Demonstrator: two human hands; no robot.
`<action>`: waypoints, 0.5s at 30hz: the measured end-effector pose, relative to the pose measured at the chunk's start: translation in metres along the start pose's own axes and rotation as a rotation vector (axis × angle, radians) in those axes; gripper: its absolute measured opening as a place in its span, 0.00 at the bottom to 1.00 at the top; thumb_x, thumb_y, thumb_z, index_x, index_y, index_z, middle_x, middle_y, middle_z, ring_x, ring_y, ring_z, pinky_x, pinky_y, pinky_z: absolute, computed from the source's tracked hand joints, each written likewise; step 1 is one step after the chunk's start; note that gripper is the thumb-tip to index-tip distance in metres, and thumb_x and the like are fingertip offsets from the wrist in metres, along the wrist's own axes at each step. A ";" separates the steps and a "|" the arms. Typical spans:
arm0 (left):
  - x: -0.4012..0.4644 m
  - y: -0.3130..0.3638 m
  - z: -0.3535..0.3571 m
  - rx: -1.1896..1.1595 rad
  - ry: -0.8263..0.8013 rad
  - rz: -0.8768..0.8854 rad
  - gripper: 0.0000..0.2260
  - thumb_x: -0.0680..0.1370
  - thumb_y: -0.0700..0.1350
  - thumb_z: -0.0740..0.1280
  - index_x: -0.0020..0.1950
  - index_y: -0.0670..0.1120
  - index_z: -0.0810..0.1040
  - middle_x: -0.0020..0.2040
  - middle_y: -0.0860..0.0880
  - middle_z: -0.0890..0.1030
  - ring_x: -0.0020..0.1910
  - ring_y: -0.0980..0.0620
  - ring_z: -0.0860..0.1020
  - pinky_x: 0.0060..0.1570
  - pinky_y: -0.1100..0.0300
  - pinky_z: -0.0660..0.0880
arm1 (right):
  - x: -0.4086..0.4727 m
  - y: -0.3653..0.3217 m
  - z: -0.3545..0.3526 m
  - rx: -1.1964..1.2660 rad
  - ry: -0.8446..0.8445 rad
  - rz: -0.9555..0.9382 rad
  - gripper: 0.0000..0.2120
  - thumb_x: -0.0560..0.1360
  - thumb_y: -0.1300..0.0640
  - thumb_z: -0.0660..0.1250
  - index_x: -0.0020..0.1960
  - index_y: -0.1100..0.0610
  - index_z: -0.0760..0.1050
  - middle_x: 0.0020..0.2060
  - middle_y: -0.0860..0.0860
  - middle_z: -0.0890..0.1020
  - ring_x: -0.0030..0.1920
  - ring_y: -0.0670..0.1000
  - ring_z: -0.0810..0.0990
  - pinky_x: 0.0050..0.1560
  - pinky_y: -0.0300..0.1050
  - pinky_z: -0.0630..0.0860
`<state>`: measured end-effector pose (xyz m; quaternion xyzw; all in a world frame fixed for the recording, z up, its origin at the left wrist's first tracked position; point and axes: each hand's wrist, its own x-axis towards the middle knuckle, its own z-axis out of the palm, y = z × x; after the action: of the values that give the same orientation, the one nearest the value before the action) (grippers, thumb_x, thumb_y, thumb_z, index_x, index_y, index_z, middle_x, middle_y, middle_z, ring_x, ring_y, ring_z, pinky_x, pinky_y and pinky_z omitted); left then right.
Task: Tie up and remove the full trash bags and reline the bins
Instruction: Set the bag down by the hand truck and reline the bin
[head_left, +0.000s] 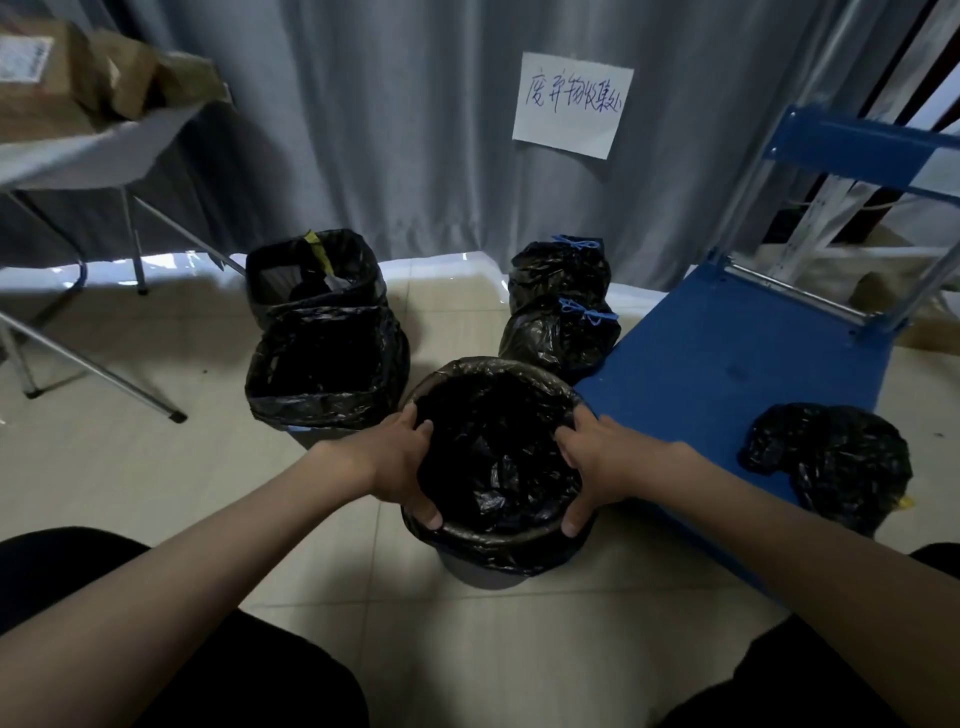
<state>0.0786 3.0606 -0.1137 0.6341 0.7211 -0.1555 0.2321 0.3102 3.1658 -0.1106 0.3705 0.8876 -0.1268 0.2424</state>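
1. Nearest you, your two dark-clothed knees (182, 649) frame the bottom of the view, with the pale tiled floor (130, 467) between and beyond them.
2. Your bare forearms reach forward to the round grey bin lined with a black plastic bag (498, 545), which stands on the floor right in front of you.
3. Your left hand (400, 462) grips the left side of the rim, fingers curled over the liner's edge into the opening and thumb on the near edge.
4. Your right hand (597, 467) grips the right side of the same rim in the same way, so the hands sit well apart with the bin's mouth between them.
5. The liner is folded over the rim all the way round and lies crumpled inside.
6. To the right, a flat blue platform cart (727, 364) lies just beside the bin, and a loose black plastic bag (831, 457) rests on its near right part.
7. To the left and a little farther, a square bin lined in black plastic (324, 369) stands open, and behind it a second black-lined square bin (311, 270) holds some scraps.
8. Beyond the round bin, two full black bags tied with blue drawstrings (561, 306) sit one behind the other, beside the cart's far left corner.
9. At far left, a folding table with metal legs (78, 156) carries brown cardboard boxes (62, 78).
10. Farthest back hangs a grey curtain (389, 130) with a white handwritten paper sign (571, 104) fixed to it.
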 end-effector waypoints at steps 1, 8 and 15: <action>0.001 0.000 0.004 -0.011 0.015 -0.003 0.54 0.62 0.64 0.78 0.78 0.43 0.56 0.77 0.41 0.54 0.77 0.42 0.56 0.74 0.52 0.61 | 0.000 0.000 0.001 -0.004 -0.004 0.001 0.42 0.59 0.38 0.80 0.65 0.54 0.66 0.65 0.53 0.62 0.65 0.57 0.64 0.62 0.58 0.73; 0.002 -0.007 0.017 -0.049 0.118 -0.009 0.43 0.61 0.63 0.78 0.67 0.42 0.68 0.64 0.45 0.68 0.66 0.46 0.69 0.64 0.56 0.70 | 0.005 -0.011 0.002 -0.022 0.021 -0.024 0.36 0.63 0.45 0.80 0.62 0.55 0.67 0.64 0.54 0.64 0.65 0.59 0.63 0.56 0.52 0.71; 0.005 -0.015 0.013 -0.085 0.273 -0.073 0.45 0.75 0.59 0.69 0.80 0.39 0.49 0.80 0.40 0.49 0.80 0.45 0.50 0.76 0.56 0.52 | 0.024 -0.008 0.001 0.108 0.321 -0.008 0.24 0.68 0.49 0.77 0.52 0.54 0.65 0.56 0.52 0.66 0.57 0.54 0.66 0.45 0.48 0.71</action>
<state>0.0651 3.0559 -0.1282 0.6122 0.7745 -0.0452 0.1527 0.2899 3.1740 -0.1232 0.3951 0.9083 -0.1142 0.0769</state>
